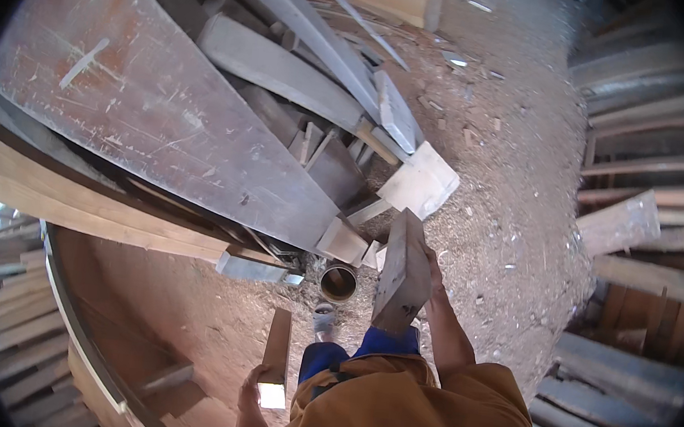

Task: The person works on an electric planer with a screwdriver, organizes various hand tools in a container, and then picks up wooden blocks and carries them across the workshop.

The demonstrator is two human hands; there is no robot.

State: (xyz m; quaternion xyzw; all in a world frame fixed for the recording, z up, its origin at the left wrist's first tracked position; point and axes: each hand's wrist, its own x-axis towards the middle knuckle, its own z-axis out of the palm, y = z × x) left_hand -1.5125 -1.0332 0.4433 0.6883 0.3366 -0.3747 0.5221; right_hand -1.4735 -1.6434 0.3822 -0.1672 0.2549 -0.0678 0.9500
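Observation:
In my left hand (249, 390), low at the left of my body, is a narrow brown wooden board (277, 347) with its near end brightly lit. My fingers close around the board's lower part. On the other side, my right hand (433, 280) grips the right edge of a thick, weathered wooden block (402, 277), held in front of my legs. Part of that hand is hidden behind the block. Between the two pieces, a round, open-topped container (339, 282) with a dark inside stands on the ground just past my foot (323, 319).
A large scratched panel (163, 106) lies over a heap of beams and offcuts (289, 77) ahead and left. Long timber (96, 198) runs below it. Stacked planks stand at left (20, 306) and right (650, 177). Dusty ground (513, 148) carries scattered chips.

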